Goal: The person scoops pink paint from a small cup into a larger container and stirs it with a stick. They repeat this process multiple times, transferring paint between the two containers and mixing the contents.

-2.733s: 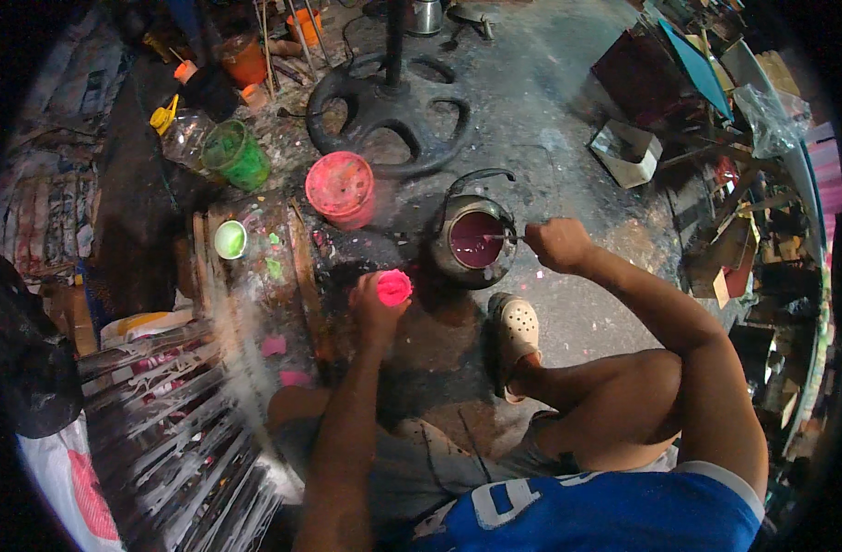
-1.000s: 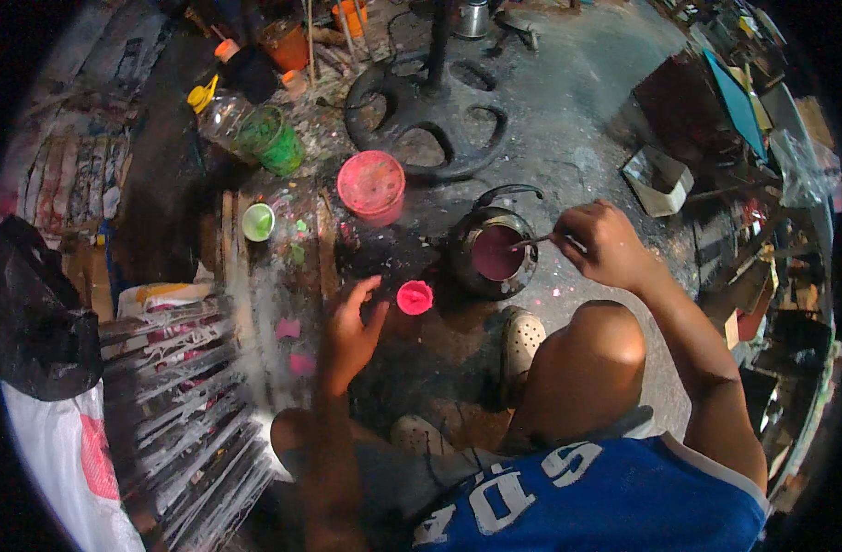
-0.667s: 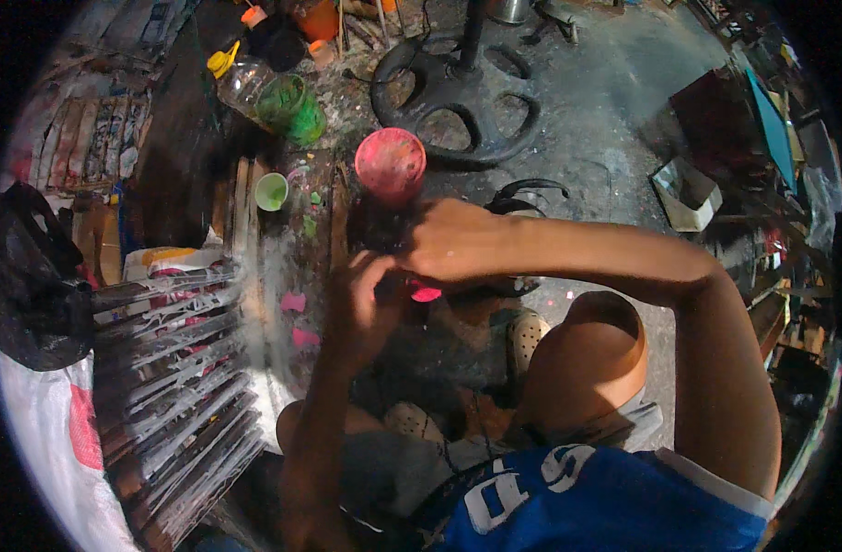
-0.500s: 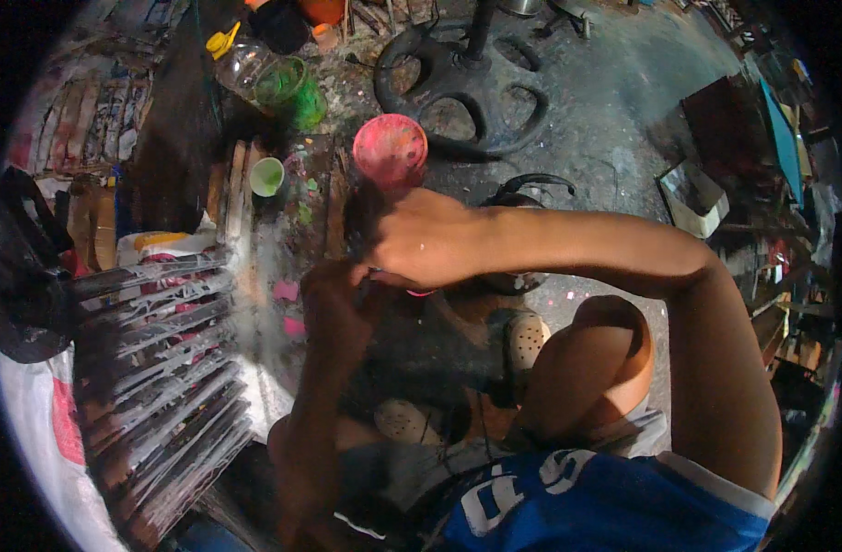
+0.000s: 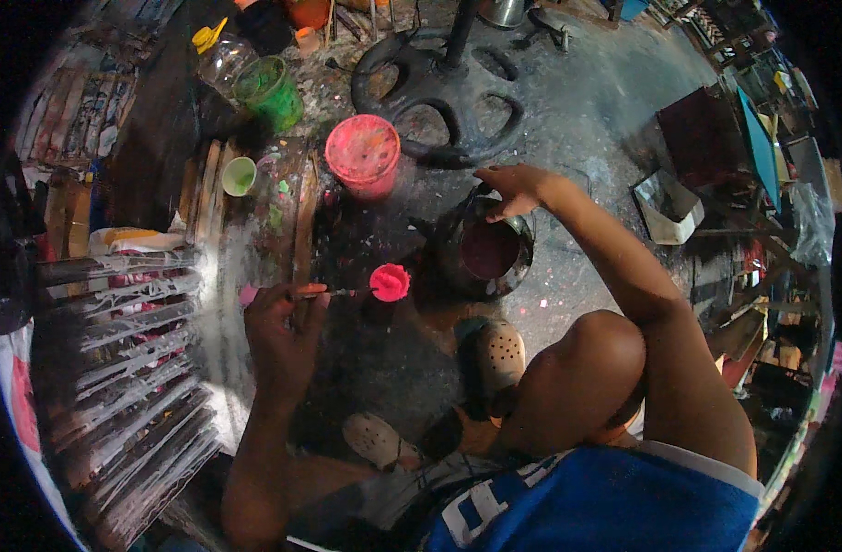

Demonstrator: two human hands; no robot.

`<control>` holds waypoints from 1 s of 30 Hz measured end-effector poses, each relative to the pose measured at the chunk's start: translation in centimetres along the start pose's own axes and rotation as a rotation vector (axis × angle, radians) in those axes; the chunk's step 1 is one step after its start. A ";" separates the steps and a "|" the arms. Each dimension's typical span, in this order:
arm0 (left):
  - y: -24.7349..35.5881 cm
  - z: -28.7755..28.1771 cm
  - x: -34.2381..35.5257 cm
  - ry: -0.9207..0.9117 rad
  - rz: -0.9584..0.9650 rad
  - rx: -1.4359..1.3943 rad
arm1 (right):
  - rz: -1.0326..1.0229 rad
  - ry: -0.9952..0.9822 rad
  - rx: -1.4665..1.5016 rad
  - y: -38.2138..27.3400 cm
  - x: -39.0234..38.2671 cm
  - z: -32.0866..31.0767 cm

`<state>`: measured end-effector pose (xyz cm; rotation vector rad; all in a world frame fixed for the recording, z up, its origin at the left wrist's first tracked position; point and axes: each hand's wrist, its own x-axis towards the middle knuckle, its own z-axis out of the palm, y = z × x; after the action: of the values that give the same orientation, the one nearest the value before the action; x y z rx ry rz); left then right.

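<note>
My left hand (image 5: 283, 340) pinches a thin stick-like tool with an orange handle (image 5: 311, 290). Its slender shaft runs right to a small round cup (image 5: 390, 282) of bright pink material; whether the two are joined, I cannot tell. To the right stands a dark, kettle-like pot (image 5: 527, 247) with a dark reddish inside and a short spout on its left. Over the pot's far rim, my right hand (image 5: 522, 189) has its fingers and thumb apart, with nothing visibly gripped. Whether it touches the rim is unclear. A pink tub (image 5: 363, 156) is beyond the small cup.
A green-stained container (image 5: 269, 95) and a pale cup with green inside (image 5: 239, 176) stand at the far left. Behind the pink tub lies a black, wheel-like base (image 5: 439, 101). A white-streaked slatted rack (image 5: 140, 354) fills the left. My clog-shod feet (image 5: 501, 354) are close below the pot.
My hands, close together before, have parted. The right has moved right to the pot; the left has drawn left with the tool. The small pink cup and the pot now show more fully.
</note>
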<state>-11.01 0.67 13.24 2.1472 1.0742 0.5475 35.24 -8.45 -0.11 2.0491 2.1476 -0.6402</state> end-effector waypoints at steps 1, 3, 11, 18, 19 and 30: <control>-0.1 -0.1 -0.3 0.005 0.042 0.026 | 0.042 -0.025 0.040 0.4 0.3 0.9; -0.1 -0.5 -0.7 -0.009 0.090 0.078 | 0.130 -0.141 0.017 0.8 0.8 1.2; -0.4 -0.9 -0.7 0.068 0.241 0.180 | 0.104 -0.428 0.651 -2.8 -5.0 -4.3; -1.2 -0.1 -0.3 0.040 0.208 0.111 | 0.399 -0.223 0.785 -8.1 -6.8 -4.2; -1.4 0.1 -0.2 0.043 0.229 0.116 | 0.370 -0.206 0.803 -8.4 -6.8 -4.2; -3.7 1.2 0.6 0.105 0.364 -0.003 | 0.238 -0.175 0.614 -7.4 -7.0 -3.0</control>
<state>-11.90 2.28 9.75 2.3473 0.7338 0.8355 29.30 -13.83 6.81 2.3503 1.7065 -1.5209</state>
